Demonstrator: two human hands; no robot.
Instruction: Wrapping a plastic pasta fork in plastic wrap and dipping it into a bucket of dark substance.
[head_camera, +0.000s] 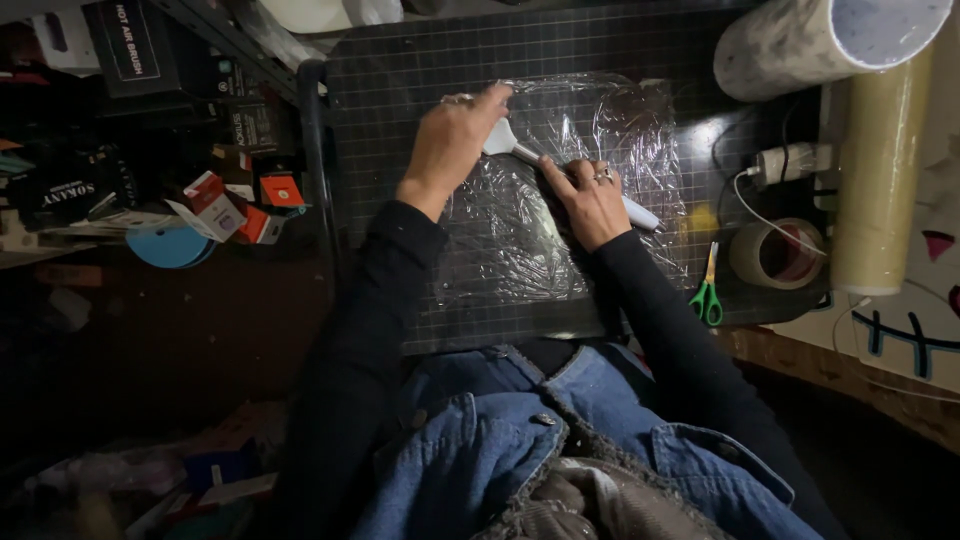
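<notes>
A: What is your left hand (455, 140) doing?

B: It's curled at the top of the clear plastic film (560, 190), fingers bent down onto the wide white head of the scraper (520, 150) and the film's upper edge. The hand is half closed; you can't tell whether it grips the blade or only presses on it.

A: And your right hand (590, 200)?

B: It lies over the scraper's pale handle, forefinger stretched along the shaft toward the blade, the other fingers folded round it. The handle's end sticks out past your wrist on the right. There are rings on that hand.

A: Where is the film itself?

B: Spread wrinkled on the dark gridded cutting mat (400, 80), right in front of you, under both hands.

A: What's beside you on the right?

B: Green-handled scissors (708, 290) lie on the mat's right edge, just beside a roll of tape (775, 255). A long yellowish roll (880, 180) stands along that side, and a wide marbled tube (810, 40) lies at the top corner, its open end facing you; what's inside can't be made out. A white charger (790, 162) with a cable sits between them.

A: And left?

B: A heap of small boxes (220, 205), red and white among them, and a blue disc (170, 245).
</notes>
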